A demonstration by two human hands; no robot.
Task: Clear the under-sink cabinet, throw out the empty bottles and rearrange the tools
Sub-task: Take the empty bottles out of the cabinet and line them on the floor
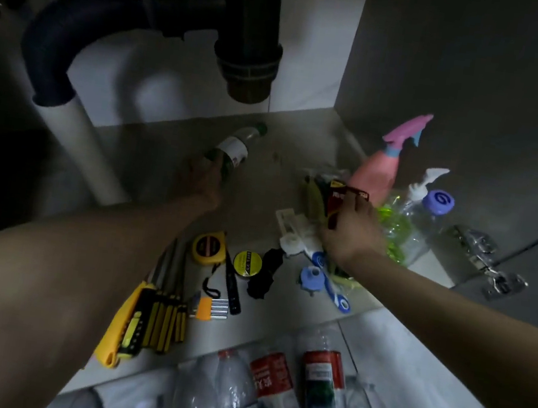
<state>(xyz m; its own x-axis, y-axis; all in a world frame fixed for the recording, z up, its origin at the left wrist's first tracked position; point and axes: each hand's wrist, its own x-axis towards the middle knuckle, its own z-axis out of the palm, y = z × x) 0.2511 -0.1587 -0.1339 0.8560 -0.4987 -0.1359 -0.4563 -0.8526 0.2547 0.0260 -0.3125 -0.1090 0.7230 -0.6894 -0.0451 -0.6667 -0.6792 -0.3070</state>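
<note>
Left hand (200,178) grips a green-capped bottle (233,150) lying near the cabinet floor's (163,161) back edge; right hand (352,231) holds a dark packet (344,197) beside the pink spray bottle (381,171).

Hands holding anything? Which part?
Left hand grips the green-capped bottle at its base end. Right hand pinches a dark red packet by its lower edge.

The plastic bottles (285,396) are cut off by the bottom edge, labels blurred; the drain pipe (247,28) runs past the top.
</note>
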